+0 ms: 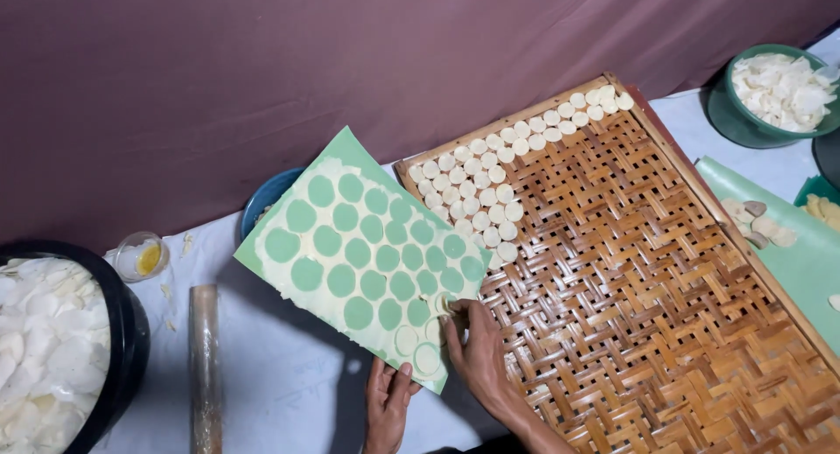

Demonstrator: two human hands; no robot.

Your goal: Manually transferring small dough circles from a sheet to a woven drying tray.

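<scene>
Head view: looks down on a pale cloth-covered surface (289,375) against a dark maroon backdrop (262,69).
Left hand (388,406): under the near edge of a green sheet (363,253), holding it up; thumb and fingers close on the sheet's lower edge, palm partly hidden beneath it.
Right hand (477,353): at the sheet's near right corner, fingertips pinching a small pale dough round (440,305) at the sheet's edge.
Green sheet: tilted, lifted off the surface, covered by a thin pale dough layer with many round holes cut out so green shows through; a few uncut rounds (418,349) remain near the hands.
Woven bamboo tray (647,305): just right of the sheet, large, rectangular, wood-framed; the sheet's right edge overlaps its left side.
Rounds on tray (490,178): pale discs laid in close rows along the far edge and far-left corner, touching one another; the rest of the weave is bare.
Rolling pin (205,366): left of the hands, lying on the cloth, pointing away from the viewer.
Black tub (122,331): far left, filled with white scraps.
Small clear cup (142,257): beside the tub, something yellow inside.
Blue bowl (267,200): partly hidden behind the sheet.
Green bowl (744,113): far right, holding white pieces.
Second green sheet (805,261): right of the tray, a few pale lumps on it.
</scene>
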